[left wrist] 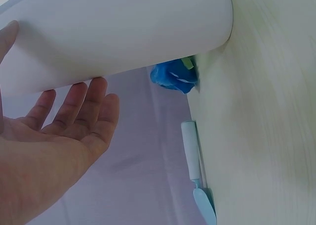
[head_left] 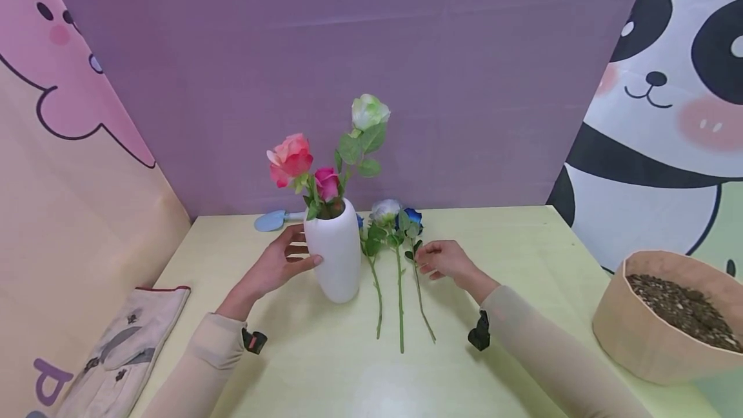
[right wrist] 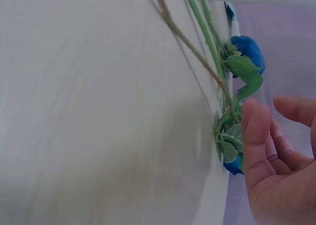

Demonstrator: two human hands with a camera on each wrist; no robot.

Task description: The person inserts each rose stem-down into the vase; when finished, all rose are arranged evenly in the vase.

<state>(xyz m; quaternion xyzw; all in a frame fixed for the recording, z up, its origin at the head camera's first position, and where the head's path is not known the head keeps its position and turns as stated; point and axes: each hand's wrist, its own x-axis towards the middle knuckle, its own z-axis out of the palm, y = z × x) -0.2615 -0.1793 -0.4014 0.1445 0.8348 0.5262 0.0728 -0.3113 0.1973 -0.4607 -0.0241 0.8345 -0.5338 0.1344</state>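
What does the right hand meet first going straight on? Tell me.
The right hand would likely meet the rightmost blue rose first, at its leaves; depth is hard to judge, so it may already touch them.

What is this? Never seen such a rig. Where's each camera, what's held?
No robot here: everything is done bare-handed. The wide picture comes from a head-worn camera looking forward and down; the two sideways ones come from wrist-worn cameras, each watching its own hand. The left hand holds a white vase containing three flowers. The right hand, holding nothing visible, is beside three loose flowers lying on the table. A blue trowel lies behind the vase, folded cloth sits left, a soil-filled pot right.
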